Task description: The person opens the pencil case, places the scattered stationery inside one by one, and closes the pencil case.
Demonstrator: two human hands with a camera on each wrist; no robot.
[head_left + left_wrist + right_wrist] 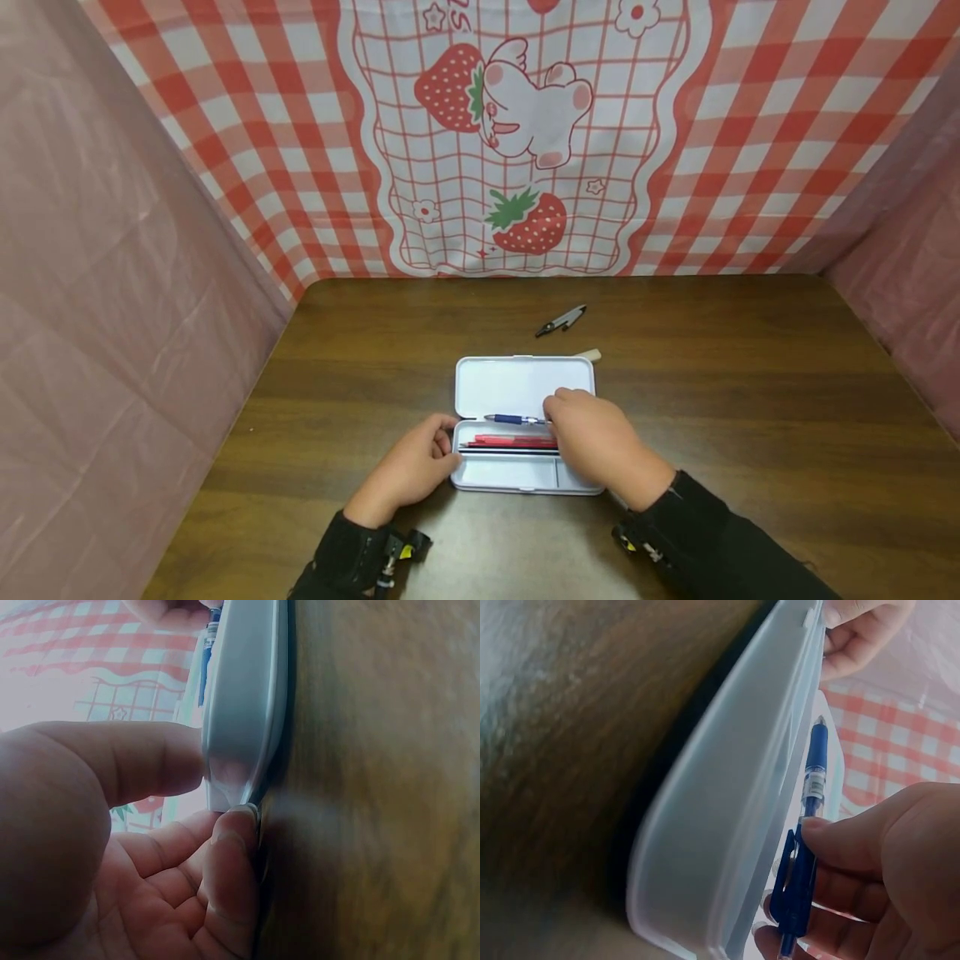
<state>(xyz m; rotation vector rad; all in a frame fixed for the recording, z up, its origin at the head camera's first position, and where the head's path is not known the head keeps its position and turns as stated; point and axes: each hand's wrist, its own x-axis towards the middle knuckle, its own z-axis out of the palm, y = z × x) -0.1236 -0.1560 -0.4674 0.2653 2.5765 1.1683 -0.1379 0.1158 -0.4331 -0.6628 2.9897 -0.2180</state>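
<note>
A white pencil case [506, 475] lies with its lid [498, 385] folded back on the wooden table. Between the thumb and fingers of my right hand [600, 437] is a blue retractable pen [506, 419], held level over the hinge side of the case. In the right wrist view the pen [801, 870] has its clip facing the case. My left hand [412, 462] grips the left end of the case, thumb on the rim and fingertips at the outer wall [244, 697]. Inside the back compartment lie red pencils or pens [510, 440] and a dark, striped pencil-like stick [506, 451].
Behind the case lies a grey drawing compass [562, 320]. A pale beige block [591, 355], perhaps an eraser, pokes out behind the lid. A divider [557, 473] splits the front compartment. A red-checked cloth [285, 125] hangs at the table's far edge.
</note>
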